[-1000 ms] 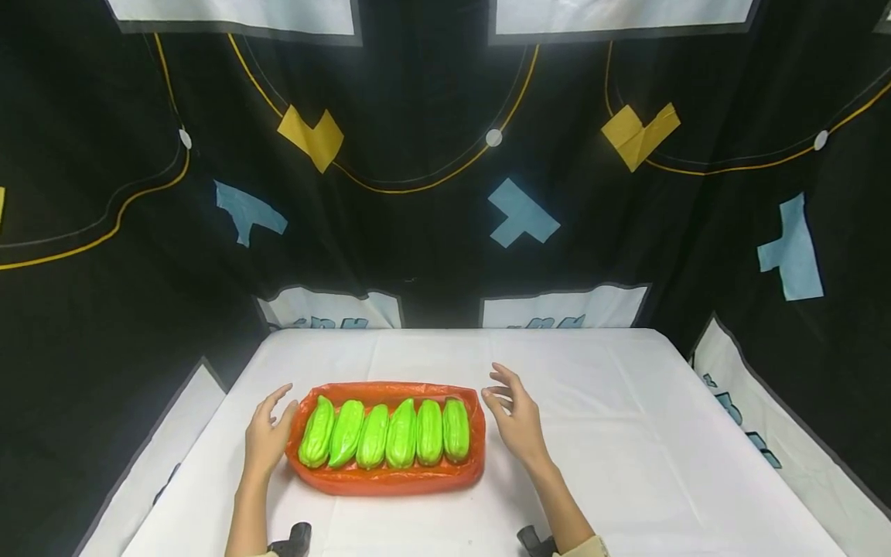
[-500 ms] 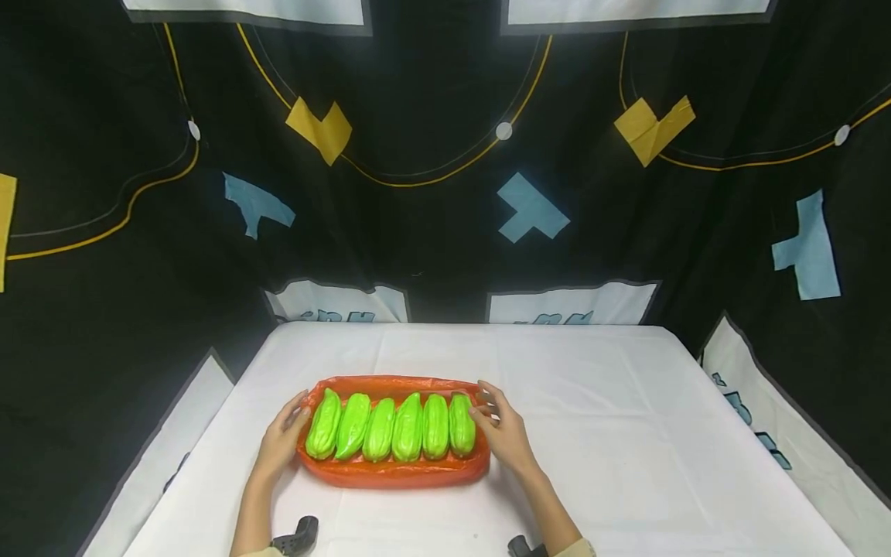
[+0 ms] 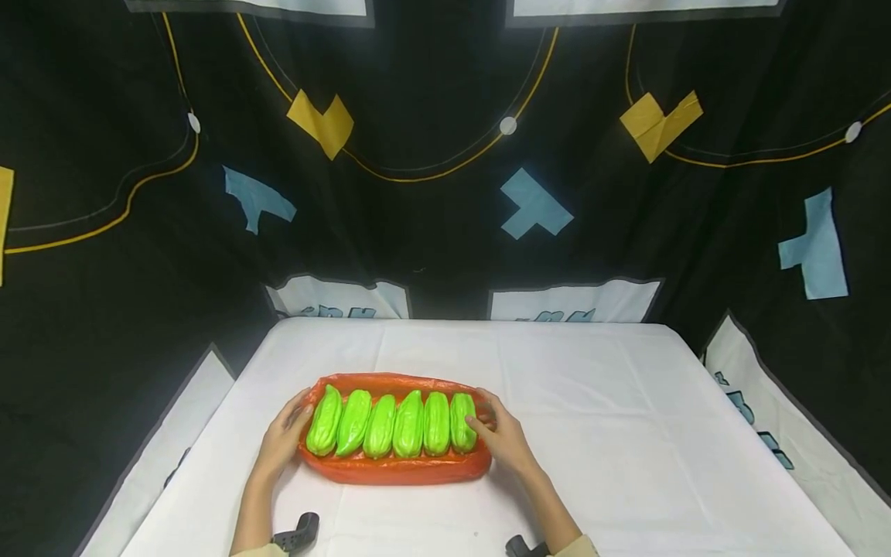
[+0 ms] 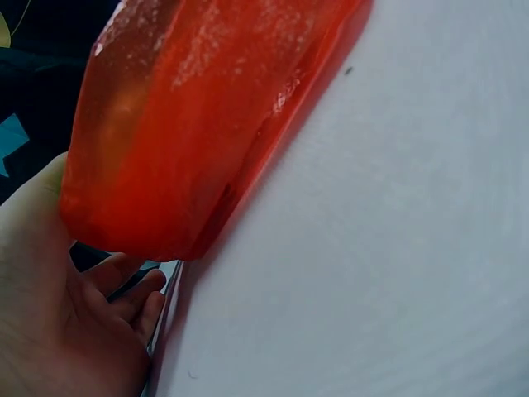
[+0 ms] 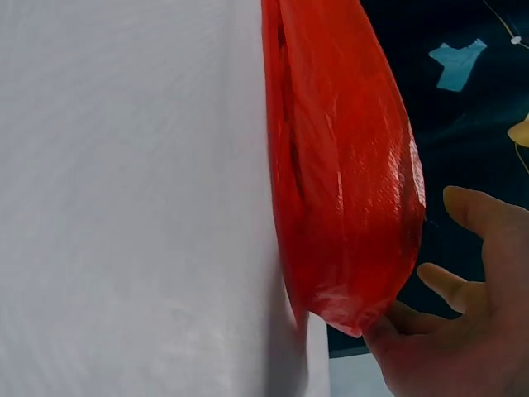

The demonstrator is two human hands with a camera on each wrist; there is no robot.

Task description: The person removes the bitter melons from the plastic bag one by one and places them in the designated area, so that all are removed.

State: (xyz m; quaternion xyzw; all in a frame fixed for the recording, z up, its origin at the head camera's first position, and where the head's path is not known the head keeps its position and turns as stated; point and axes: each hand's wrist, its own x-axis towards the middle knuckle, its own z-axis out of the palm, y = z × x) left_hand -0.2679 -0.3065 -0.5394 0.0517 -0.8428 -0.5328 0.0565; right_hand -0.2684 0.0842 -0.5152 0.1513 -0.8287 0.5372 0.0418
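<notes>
A long red-orange tray [image 3: 390,472] with glossy, film-like walls stands on the white table. Several bright green, ridged, gourd-like vegetables [image 3: 409,425] lie side by side in it. My left hand [image 3: 280,437] holds the tray's left end. In the left wrist view its thumb is at the upper rim and its fingers [image 4: 136,294] curve past the end. The right hand [image 3: 506,441] grips the opposite end, its thumb over the rim beside the last vegetable. The right wrist view shows its fingers [image 5: 446,285] bent around the red end wall, one at the lower corner.
The tray stands left of centre on the cloth-covered table [image 3: 612,433]. Black dark-cloth walls with white panels [image 3: 574,300] and coloured patches rise behind and beside it. Black wrist devices [image 3: 298,534] sit at both forearms.
A second ago both hands hovered beside the tray's ends. They have moved inward onto it, and the right hand's fingers have curled in further. The view has shifted slightly.
</notes>
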